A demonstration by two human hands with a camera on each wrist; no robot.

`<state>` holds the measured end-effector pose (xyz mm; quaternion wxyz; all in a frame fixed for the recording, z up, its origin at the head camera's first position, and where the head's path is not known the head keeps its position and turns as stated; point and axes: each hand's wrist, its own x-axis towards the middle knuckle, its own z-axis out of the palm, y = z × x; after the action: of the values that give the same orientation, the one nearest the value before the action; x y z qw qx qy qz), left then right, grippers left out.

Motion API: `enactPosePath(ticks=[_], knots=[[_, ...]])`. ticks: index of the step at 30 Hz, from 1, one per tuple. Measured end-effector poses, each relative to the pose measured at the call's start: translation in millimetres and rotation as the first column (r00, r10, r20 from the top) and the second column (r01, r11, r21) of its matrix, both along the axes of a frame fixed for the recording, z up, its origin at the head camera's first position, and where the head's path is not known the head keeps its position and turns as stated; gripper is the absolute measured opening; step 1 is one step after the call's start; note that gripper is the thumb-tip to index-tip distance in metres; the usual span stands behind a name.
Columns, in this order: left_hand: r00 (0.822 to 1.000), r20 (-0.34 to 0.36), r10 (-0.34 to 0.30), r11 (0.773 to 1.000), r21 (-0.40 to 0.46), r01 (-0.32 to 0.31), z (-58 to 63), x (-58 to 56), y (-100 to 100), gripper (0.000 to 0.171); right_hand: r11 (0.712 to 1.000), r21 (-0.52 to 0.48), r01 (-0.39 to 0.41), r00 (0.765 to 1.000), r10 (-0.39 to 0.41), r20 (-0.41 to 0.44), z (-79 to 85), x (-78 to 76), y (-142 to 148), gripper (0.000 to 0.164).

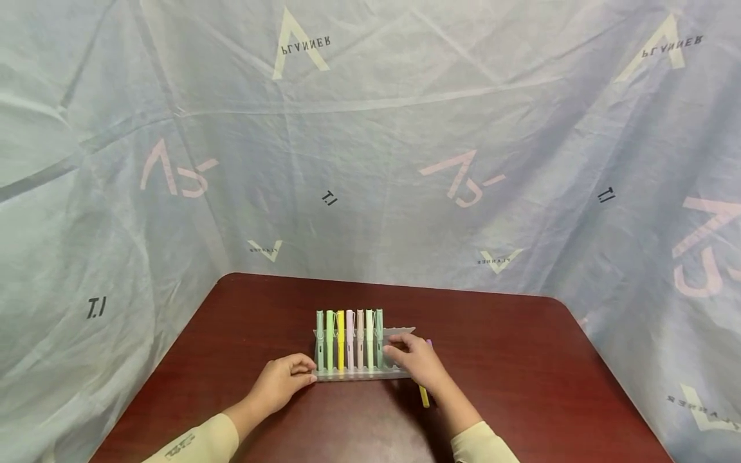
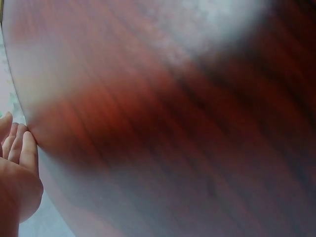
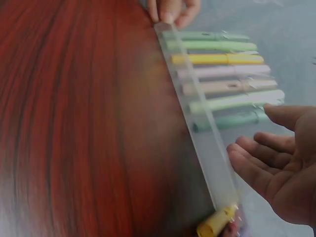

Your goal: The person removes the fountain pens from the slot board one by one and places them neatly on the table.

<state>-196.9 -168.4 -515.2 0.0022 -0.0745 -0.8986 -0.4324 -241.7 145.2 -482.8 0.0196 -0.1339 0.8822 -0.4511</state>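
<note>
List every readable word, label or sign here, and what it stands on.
"PLANNER": grey cloth backdrop, repeated, with some letters looking flipped.
"T.I": same backdrop, three places.
Pink characters, backdrop: too distorted to read surely.
Left sleeve print: too small to read.
Row of pens: no text legible.

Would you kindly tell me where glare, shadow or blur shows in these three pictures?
Head view: the pens are fairly clear, with a dark shadow beside the right forearm; left wrist view: whitish glare and smeared grain across the table; right wrist view: the pens look soft and hazy, a greyish sheen on the table beside the translucent holder.
</note>
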Motion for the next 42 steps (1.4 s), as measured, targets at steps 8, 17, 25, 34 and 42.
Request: enactPosePath(ticks=[8,17,25,34,42], knots=[[1.000,-0.019,-0.020,1.000,-0.004,0.020,0.2,1.3,0.8,0.013,0.994,-0.103,0.041,0.998,-0.036,0.045,-5.8,-7.8,-20.4,0.033],[0.999,-0.003,-0.038,0.999,-0.003,0.038,-2.0,2.5,0.5,0.014,0.991,-0.043,0.129,0.991,-0.131,-0.037,-11.6,-6.5,-28.6,0.020],[0.999,-0.003,-0.049,0.999,-0.014,0.049,-0.8,2.2,0.9,0.013,0.963,-0.243,0.113,0.990,-0.130,-0.057,6.9,-1.4,-17.2,0.019],[0.997,-0.031,-0.076,0.994,-0.083,0.073,3.4,-0.2,2.2,0.013,0.933,-0.328,0.149,0.989,-0.135,0.066,16.7,-0.3,16.1,0.021],[0.995,-0.041,-0.094,0.990,-0.107,0.089,3.7,0.0,3.1,0.012,0.941,-0.273,0.200,0.975,-0.164,0.149,16.2,3.1,54.2,0.020]])
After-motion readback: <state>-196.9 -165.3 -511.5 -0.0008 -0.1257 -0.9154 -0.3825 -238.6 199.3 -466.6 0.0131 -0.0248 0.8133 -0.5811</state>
